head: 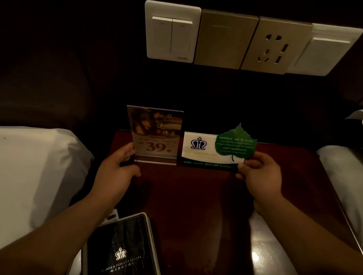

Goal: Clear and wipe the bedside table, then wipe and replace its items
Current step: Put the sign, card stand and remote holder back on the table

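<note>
Dim hotel room: a dark, glossy wooden bedside worktop [189, 200] between white bedding on the left [16, 170] and on the right [357, 179], under a wall panel with a double rocker switch [169, 32] and a socket plate [273, 47].

My left hand [118, 167] grips the lower left corner of a clear acrylic sign stand [157, 133] printed with a large "39", upright at the back of the worktop. Just beside it stands a white card [197, 149] with a blue crown logo. My right hand [260, 173] pinches a green leaf-shaped card [235, 143] in front of that card; its small print is unreadable. Near me lies a black folder [124, 254] marked "FOREST HOTEL".
</note>
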The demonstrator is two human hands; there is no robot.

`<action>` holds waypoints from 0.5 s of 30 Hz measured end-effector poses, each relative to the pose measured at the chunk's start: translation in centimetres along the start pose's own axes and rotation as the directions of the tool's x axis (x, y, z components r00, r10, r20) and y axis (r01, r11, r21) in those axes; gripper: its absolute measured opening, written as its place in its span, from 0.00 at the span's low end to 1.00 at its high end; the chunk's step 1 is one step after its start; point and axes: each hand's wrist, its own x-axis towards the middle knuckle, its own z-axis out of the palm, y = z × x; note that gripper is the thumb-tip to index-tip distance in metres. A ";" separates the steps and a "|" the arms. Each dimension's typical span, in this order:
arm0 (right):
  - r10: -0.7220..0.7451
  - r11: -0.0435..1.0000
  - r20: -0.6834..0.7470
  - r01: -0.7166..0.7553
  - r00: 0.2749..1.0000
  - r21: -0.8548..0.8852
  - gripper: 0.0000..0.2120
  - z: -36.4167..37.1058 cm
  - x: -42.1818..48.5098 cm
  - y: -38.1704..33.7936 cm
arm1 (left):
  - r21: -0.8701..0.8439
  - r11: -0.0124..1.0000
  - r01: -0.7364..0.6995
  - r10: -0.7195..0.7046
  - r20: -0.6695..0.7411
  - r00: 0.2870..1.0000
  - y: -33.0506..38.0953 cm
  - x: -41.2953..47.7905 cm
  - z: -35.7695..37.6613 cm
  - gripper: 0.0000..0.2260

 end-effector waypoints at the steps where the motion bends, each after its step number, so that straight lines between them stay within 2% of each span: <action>1: 0.005 1.000 0.000 -0.005 1.000 0.003 0.19 0.0 0.0 0.1 | -0.004 1.000 0.000 0.000 0.002 1.000 0.0 0.0 -0.1 0.31; 6: 0.034 0.999 0.012 -0.034 0.999 -0.009 0.19 -0.5 -2.1 0.4 | 0.008 0.999 0.040 -0.040 0.033 0.999 0.4 0.5 -0.5 0.32; 9: 0.067 0.998 0.011 -0.067 0.998 -0.014 0.18 -1.1 -4.9 0.3 | -0.062 0.995 0.076 -0.075 0.021 0.997 1.6 -0.3 -1.3 0.29; 12: 0.114 0.993 0.055 -0.115 0.992 0.027 0.15 -1.5 -9.5 0.6 | -0.007 1.000 0.013 -0.013 -0.077 0.997 2.2 -3.7 -3.5 0.25; 15: 0.137 0.987 0.147 -0.149 0.980 0.068 0.11 -1.0 -15.5 1.9 | 0.065 0.994 0.084 -0.070 -0.196 0.978 0.9 -9.7 -6.0 0.22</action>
